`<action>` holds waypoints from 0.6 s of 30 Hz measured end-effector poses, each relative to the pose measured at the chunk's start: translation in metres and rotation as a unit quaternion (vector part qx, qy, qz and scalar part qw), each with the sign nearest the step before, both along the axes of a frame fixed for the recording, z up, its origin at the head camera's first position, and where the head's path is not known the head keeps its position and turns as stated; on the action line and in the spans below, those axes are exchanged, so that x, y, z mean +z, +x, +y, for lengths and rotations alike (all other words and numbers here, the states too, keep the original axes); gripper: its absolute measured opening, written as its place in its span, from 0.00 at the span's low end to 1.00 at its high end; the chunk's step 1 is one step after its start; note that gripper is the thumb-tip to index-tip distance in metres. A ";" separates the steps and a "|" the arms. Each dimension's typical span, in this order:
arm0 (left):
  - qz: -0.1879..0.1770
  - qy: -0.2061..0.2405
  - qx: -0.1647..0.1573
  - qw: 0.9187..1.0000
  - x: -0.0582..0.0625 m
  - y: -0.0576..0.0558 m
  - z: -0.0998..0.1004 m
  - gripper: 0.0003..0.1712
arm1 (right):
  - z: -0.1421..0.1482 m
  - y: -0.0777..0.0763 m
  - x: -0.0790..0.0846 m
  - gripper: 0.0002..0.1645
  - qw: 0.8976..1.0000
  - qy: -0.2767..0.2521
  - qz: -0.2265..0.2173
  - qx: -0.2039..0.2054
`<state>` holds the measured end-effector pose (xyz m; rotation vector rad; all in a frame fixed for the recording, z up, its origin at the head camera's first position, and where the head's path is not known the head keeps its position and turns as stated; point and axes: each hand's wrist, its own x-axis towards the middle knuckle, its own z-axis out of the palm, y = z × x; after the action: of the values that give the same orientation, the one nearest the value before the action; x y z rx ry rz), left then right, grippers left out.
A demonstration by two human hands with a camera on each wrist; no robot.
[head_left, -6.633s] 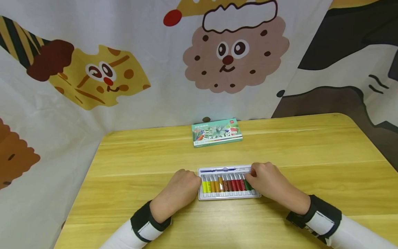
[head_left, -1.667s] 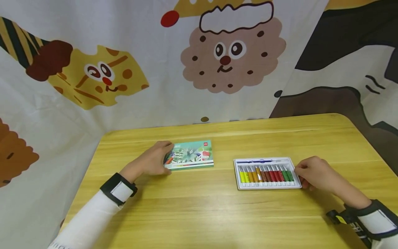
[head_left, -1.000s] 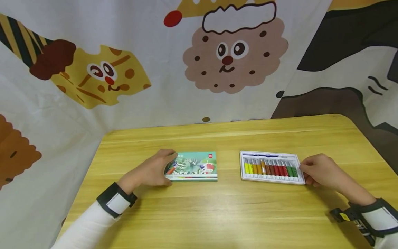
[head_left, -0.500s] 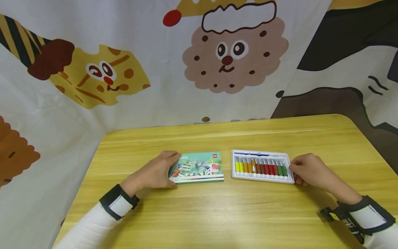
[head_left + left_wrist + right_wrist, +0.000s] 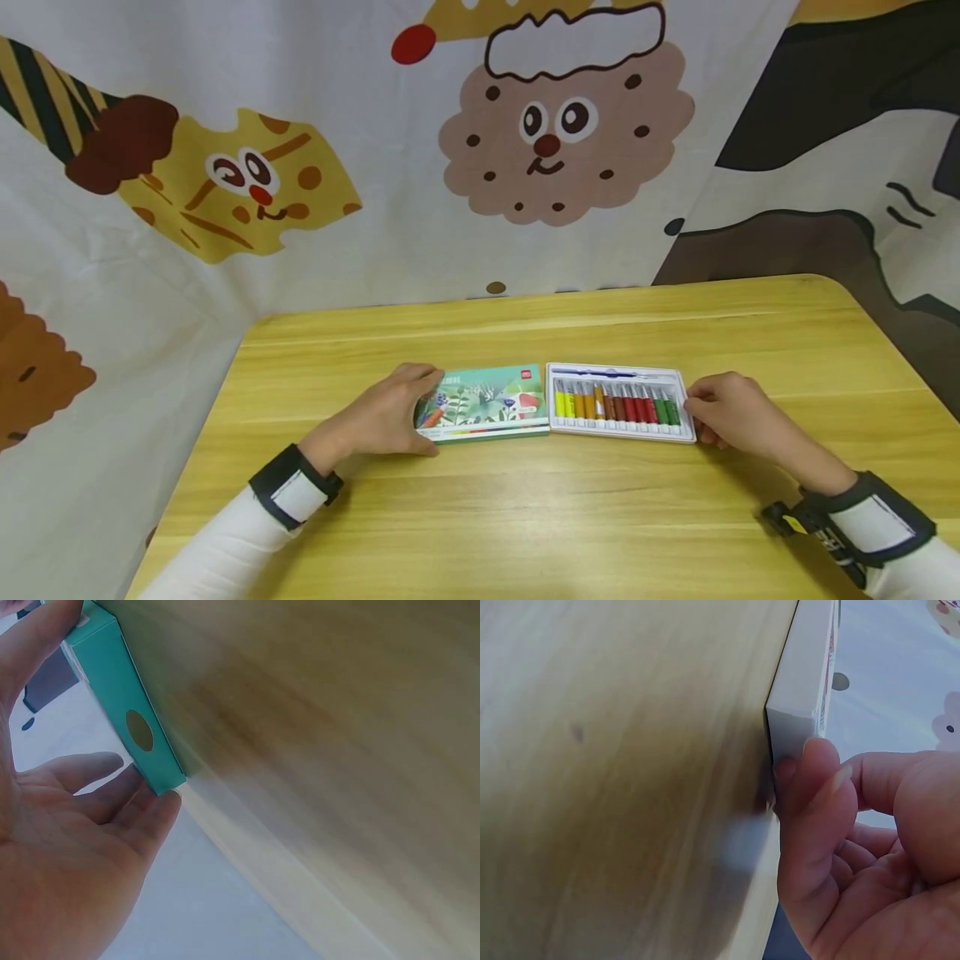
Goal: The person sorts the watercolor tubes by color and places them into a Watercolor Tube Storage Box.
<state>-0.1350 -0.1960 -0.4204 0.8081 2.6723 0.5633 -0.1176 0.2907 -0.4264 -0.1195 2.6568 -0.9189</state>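
In the head view a green paint box (image 5: 487, 404) with a plant print lies on the table, its right end up against a white tray (image 5: 622, 431) of paint tubes. The tubes (image 5: 615, 407) stand in a row from yellow through red to green, below a blue brush (image 5: 600, 372). My left hand (image 5: 382, 412) grips the box by its left end, thumb on the near edge and fingers on the far one. The box's end flap (image 5: 124, 705), with a round hole, shows in the left wrist view. My right hand (image 5: 742, 417) pinches the tray's right edge, the tray's white side (image 5: 799, 690) showing in the right wrist view.
The wooden table (image 5: 525, 525) reaches back to a cloth backdrop (image 5: 397, 258) printed with cartoon biscuits. Black straps with white patches wrap both wrists, and a small black device (image 5: 817, 533) hangs below the right one.
The box, once at the back of the table, has come forward in my left hand and lately slid right. My right hand has carried the tray right, then back left until it meets the box.
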 end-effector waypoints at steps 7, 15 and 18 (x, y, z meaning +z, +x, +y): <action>-0.001 0.001 0.000 1.000 0.000 -0.002 0.003 0.65 | 0.000 -0.004 0.000 0.11 0.999 0.013 0.019 0.031; -0.003 0.007 -0.001 1.000 0.000 -0.003 0.006 0.65 | -0.001 -0.009 -0.001 0.12 0.998 0.017 0.028 0.044; -0.002 0.010 -0.005 1.000 0.000 -0.003 0.007 0.65 | -0.001 -0.010 -0.002 0.12 0.998 0.016 0.029 0.046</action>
<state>-0.1382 -0.1892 -0.4208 0.8236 2.6612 0.5907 -0.1279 0.2896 -0.4282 -0.2623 2.6923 -0.8555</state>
